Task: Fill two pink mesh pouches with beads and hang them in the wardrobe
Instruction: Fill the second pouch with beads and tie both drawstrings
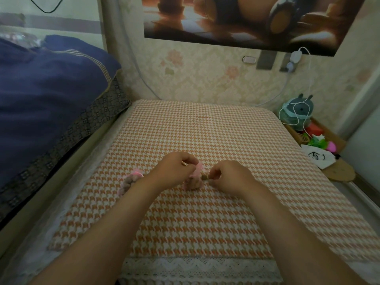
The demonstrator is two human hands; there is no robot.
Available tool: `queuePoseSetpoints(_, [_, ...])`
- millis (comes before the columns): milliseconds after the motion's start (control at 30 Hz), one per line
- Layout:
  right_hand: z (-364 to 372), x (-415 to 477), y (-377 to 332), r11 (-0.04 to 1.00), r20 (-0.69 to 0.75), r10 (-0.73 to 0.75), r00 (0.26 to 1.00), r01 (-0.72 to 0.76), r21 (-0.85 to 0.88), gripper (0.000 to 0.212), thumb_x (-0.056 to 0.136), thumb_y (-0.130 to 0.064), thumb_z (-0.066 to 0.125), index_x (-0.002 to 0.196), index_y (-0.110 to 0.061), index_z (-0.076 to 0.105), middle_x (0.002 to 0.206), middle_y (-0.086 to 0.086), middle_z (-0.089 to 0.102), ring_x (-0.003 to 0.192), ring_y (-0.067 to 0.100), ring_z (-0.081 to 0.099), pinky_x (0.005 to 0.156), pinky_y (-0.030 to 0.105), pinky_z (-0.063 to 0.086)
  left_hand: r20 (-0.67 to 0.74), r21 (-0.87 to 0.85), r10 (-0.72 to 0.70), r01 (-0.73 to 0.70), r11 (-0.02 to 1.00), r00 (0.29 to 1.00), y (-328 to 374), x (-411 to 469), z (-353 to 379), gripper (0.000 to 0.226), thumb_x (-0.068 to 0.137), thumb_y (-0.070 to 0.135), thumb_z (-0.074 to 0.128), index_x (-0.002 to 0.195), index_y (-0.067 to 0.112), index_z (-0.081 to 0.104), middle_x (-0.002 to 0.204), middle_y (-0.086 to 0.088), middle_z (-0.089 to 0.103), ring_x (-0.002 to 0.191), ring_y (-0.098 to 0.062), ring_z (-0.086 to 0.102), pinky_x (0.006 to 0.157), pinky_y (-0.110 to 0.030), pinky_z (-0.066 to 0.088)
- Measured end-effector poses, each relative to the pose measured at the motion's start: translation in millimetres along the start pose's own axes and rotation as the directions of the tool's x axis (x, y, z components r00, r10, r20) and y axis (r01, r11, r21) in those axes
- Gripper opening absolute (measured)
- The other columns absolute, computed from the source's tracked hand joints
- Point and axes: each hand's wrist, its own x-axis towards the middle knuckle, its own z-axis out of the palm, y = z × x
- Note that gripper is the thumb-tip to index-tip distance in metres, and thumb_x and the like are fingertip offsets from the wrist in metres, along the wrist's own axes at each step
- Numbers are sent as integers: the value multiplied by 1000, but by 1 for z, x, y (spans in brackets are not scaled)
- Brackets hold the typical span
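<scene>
Head view: left hand (pixel 174 169) and right hand (pixel 228 175) pinch pink pouch (pixel 197 169) on table (pixel 205 128), far from edges.

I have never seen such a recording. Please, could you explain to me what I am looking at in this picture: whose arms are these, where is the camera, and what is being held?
There is no machine here: a person works with two bare hands. The one picture comes from a camera worn on the head, looking forward and down, so both forearms enter from below. An orange-and-white houndstooth cloth covers the surface. The left hand pinches the gathered top of a pink mesh pouch resting on the cloth. The right hand pinches a small brownish thing beside it, perhaps a bead; it is too small to tell. A second pink mesh pouch, which looks filled, lies left of the left wrist.
</scene>
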Motion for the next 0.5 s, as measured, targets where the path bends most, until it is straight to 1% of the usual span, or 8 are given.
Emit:
queuePoseSetpoints(67, [4, 1, -3, 999, -12, -18, 1000, 18, -31, 16, 83, -43, 70, 95, -33, 73, 97, -10, 71, 95, 15, 65, 73, 27, 45, 3, -32, -6, 6, 999, 1000, 0, 0, 0, 24, 89, 16, 60, 108, 22, 72, 109, 10, 68, 89, -4, 64, 80, -20, 51])
queuePoseSetpoints(133, [6, 2, -5, 998, -12, -31, 999, 30, -56, 15, 85, -41, 69, 96, -32, 73, 98, -8, 71, 96, 17, 65, 71, 26, 40, 8, -59, -11, 12, 998, 1000, -1, 1, 1, 24, 88, 14, 60, 107, 22, 72, 110, 9, 69, 90, -4, 64, 84, -23, 52])
queuePoseSetpoints(200, [5, 3, -6, 999, -24, -22, 999, 20, -43, 15, 86, -41, 68, 97, -32, 73, 99, -8, 71, 96, 18, 65, 72, 27, 44, 10, -72, -23, 24, 997, 1000, -2, 1, 1, 24, 88, 13, 60, 107, 22, 72, 109, 9, 68, 92, -5, 63, 86, -25, 52])
queuePoseSetpoints(267, [-1, 4, -5, 1000, -76, -4, 997, 6, 19, 16, 87, -42, 68, 99, -33, 74, 100, -9, 72, 95, 16, 66, 77, 30, 51, 9, -77, -34, 34, 996, 999, -3, 2, 2, 24, 88, 14, 60, 106, 23, 72, 108, 10, 68, 92, -6, 63, 86, -25, 52])
queuePoseSetpoints(333, [-10, 4, -6, 994, -165, 8, 986, 11, 112, 14, 88, -39, 68, 100, -33, 73, 98, -12, 72, 92, 12, 65, 80, 32, 54, 10, -80, -37, 37, 996, 999, -3, 3, 2, 23, 88, 14, 60, 105, 24, 72, 107, 10, 69, 90, -5, 64, 83, -24, 52])
queuePoseSetpoints(433, [-20, 4, -9, 957, -284, -6, 959, 88, 276, 10, 87, -37, 71, 97, -34, 71, 90, -16, 70, 89, 4, 64, 80, 31, 54, 19, -79, -29, 31, 996, 999, -3, 4, 3, 24, 88, 14, 60, 106, 23, 72, 104, 11, 70, 83, -4, 66, 75, -20, 52])
queuePoseSetpoints(500, [-22, 2, -15, 930, -307, -52, 950, 158, 332, 9, 86, -37, 72, 95, -34, 71, 89, -19, 69, 89, -1, 64, 82, 28, 54, 29, -83, -20, 22, 996, 999, -3, 3, 3, 24, 87, 14, 60, 106, 22, 72, 102, 10, 71, 80, -4, 67, 75, -22, 54])
